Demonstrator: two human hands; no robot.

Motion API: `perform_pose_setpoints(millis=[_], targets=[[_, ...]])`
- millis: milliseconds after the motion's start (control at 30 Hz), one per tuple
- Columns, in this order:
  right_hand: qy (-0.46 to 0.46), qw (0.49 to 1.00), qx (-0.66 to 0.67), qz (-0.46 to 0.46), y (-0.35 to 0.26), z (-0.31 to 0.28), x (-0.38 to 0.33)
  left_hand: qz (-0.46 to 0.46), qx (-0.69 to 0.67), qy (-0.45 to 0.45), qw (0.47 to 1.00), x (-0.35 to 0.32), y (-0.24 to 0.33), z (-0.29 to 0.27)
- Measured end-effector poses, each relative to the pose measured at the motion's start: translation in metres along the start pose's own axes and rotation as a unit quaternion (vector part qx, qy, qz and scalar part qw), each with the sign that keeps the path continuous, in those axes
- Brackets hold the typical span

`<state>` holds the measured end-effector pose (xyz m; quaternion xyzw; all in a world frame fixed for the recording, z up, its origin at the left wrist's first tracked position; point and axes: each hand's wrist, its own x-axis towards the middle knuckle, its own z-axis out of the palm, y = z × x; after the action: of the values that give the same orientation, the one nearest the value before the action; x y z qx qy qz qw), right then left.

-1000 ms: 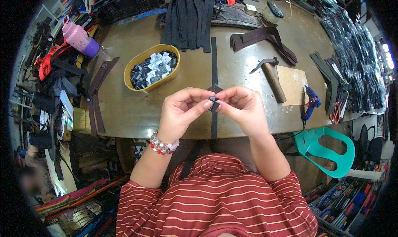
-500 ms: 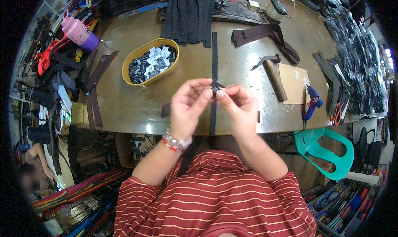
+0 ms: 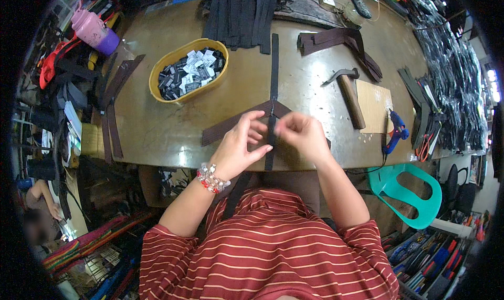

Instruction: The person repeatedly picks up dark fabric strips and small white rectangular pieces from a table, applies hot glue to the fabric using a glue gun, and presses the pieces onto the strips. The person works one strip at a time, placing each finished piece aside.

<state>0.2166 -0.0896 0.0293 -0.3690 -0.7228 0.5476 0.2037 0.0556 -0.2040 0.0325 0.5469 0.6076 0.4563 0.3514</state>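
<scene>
My left hand (image 3: 242,145) and my right hand (image 3: 302,136) meet at the near edge of the brown table (image 3: 173,127). Between their fingertips they pinch a long black strap (image 3: 274,64) that runs straight away from me across the table. A brown strap (image 3: 231,124) lies slanted under my hands. A beaded bracelet sits on my left wrist. What exactly the fingers grip at the strap is too small to make out.
A yellow oval tray (image 3: 157,69) of small black-and-white labels stands at the left. A hammer (image 3: 347,92) lies on a wooden board (image 3: 375,106) at the right, beside a blue glue gun (image 3: 396,132). Black straps are piled at the far edge (image 3: 241,11). A green plastic chair (image 3: 407,187) stands on my right.
My hands have lowered toward the table edge with the black strap. A brown strap now shows lying slanted beneath them.
</scene>
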Motion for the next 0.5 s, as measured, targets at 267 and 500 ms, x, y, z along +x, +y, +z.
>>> perform_pose_setpoints(millis=[267, 500], targets=[[0.174, 0.981, -0.029, 0.086, 0.024, 0.016, 0.041, 0.135, 0.304, -0.102, 0.938, -0.032, -0.019, 0.010], [0.174, 0.977, -0.125, 0.022, 0.013, 0.017, 0.037, 0.165, 0.335, 0.017, 0.928, -0.027, -0.026, 0.032]])
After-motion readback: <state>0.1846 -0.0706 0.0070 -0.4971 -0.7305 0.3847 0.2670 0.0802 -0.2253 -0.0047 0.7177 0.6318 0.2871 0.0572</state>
